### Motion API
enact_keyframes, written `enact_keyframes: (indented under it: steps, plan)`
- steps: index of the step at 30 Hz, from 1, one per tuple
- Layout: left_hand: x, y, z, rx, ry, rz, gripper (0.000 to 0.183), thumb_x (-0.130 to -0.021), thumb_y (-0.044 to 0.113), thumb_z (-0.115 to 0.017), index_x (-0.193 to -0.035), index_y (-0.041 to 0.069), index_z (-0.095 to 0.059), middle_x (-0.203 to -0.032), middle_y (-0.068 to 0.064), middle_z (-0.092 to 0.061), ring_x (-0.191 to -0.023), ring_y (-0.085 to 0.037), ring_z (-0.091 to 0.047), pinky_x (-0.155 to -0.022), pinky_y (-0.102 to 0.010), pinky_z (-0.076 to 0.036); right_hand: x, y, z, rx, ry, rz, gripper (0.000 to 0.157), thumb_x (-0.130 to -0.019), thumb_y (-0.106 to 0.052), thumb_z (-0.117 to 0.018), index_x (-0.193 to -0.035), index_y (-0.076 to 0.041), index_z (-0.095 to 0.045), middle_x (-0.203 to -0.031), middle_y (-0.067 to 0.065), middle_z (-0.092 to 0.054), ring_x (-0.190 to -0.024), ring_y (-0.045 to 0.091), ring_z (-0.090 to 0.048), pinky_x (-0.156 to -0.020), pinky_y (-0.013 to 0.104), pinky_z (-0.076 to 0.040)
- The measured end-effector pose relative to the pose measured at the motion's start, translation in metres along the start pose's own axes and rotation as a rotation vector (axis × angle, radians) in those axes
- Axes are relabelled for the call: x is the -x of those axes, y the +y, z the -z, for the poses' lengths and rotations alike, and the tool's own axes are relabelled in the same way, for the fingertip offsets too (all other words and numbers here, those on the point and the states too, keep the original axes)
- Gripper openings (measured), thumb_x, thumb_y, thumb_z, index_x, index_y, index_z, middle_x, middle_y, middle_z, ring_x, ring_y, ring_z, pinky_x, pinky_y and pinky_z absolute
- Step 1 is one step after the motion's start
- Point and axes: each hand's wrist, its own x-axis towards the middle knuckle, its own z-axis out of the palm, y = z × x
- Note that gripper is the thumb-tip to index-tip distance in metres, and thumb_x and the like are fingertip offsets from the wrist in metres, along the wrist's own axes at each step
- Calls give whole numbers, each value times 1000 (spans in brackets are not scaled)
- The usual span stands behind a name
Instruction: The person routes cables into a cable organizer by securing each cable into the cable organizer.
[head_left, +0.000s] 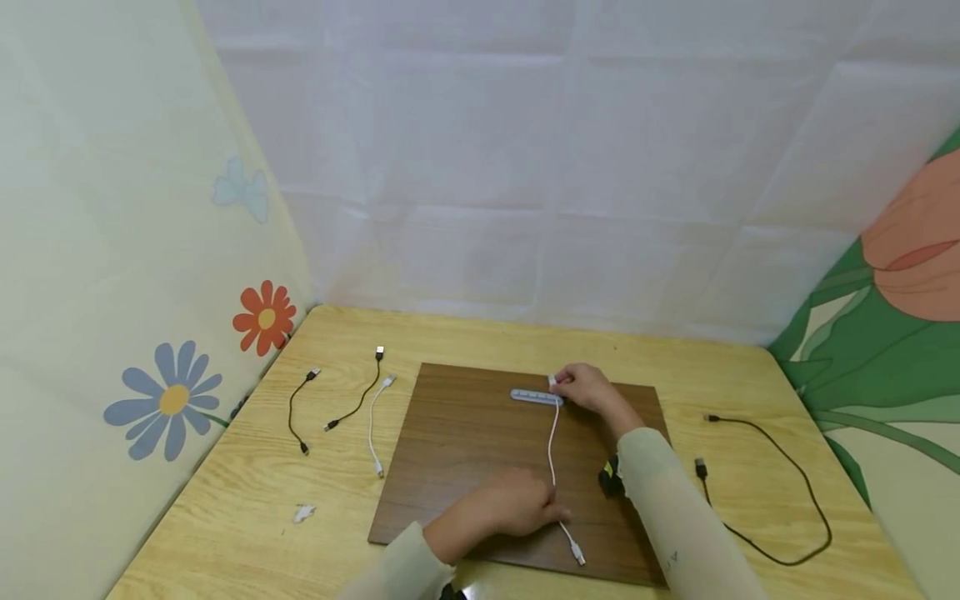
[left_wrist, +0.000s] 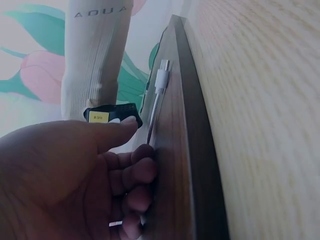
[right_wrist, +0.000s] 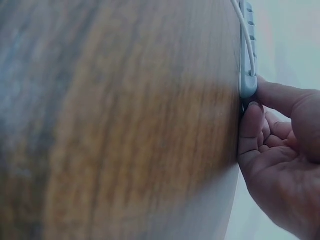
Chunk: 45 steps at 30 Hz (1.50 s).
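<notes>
A white USB cable runs across the brown board, its near plug lying close to the front edge. At the board's back is a pale blue cable holder with several slots; the cable passes over its right end, also seen in the right wrist view. My right hand pinches the cable's far plug just behind the holder; thumb and fingertips are beside the holder. Low over the board, my left hand holds the cable near its front plug with curled fingers, partly hiding it.
The brown board lies on a wooden table. To its left are a black cable, another black cable, a short white cable and a white scrap. A longer black cable loops at the right.
</notes>
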Motion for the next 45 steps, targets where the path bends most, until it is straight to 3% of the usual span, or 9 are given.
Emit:
enact_keyframes:
  steps: [6, 11, 16, 26, 33, 45]
  plan:
    - [10, -5, 7, 100, -17, -34, 34, -100, 40, -62, -73, 21, -61, -66, 13, -54, -62, -4, -51, -61, -20, -41, 2, 2, -1, -25, -5, -7, 25, -94, -21, -71, -106, 1, -70, -99, 11, -70, -91, 22, -61, -83, 38, -50]
    - [18, -17, 13, 155, -20, -5, 25, -100, 35, -64, -80, 21, -66, -70, 14, -56, -63, -1, -51, -60, -18, -42, 2, 2, 0, -33, -3, -9, 26, -94, -23, -70, -107, 1, -70, -99, 11, -68, -90, 22, -60, -82, 37, -49]
    - [31, -41, 21, 202, -7, 75, 20, -101, 32, -62, -87, 20, -68, -74, 13, -60, -66, -2, -54, -63, -22, -47, 3, 3, 1, -30, 11, 20, 24, -94, -22, -70, -104, 0, -70, -99, 11, -70, -92, 23, -62, -85, 40, -50]
    - [61, -87, 36, 249, 125, 250, 16, -101, 28, -62, -96, 15, -70, -79, 8, -65, -67, -5, -55, -62, -28, -48, 2, 3, 3, -27, 1, 7, 25, -94, -26, -71, -101, -3, -69, -94, 8, -67, -88, 21, -59, -80, 35, -49]
    - [70, -97, 43, 257, 196, 338, 14, -101, 25, -64, -98, 12, -68, -77, 6, -63, -65, -9, -53, -59, -29, -47, 3, 3, 4, -25, -10, -16, 25, -95, -28, -71, -101, -4, -68, -94, 8, -65, -87, 21, -58, -78, 34, -48]
    - [88, -119, 51, 222, 272, 571, 16, -98, 27, -68, -96, 11, -64, -72, 2, -59, -60, -14, -53, -52, -30, -43, 4, 4, 4, -24, -6, 8, 25, -94, -26, -72, -100, -3, -68, -94, 8, -67, -87, 21, -59, -80, 36, -49]
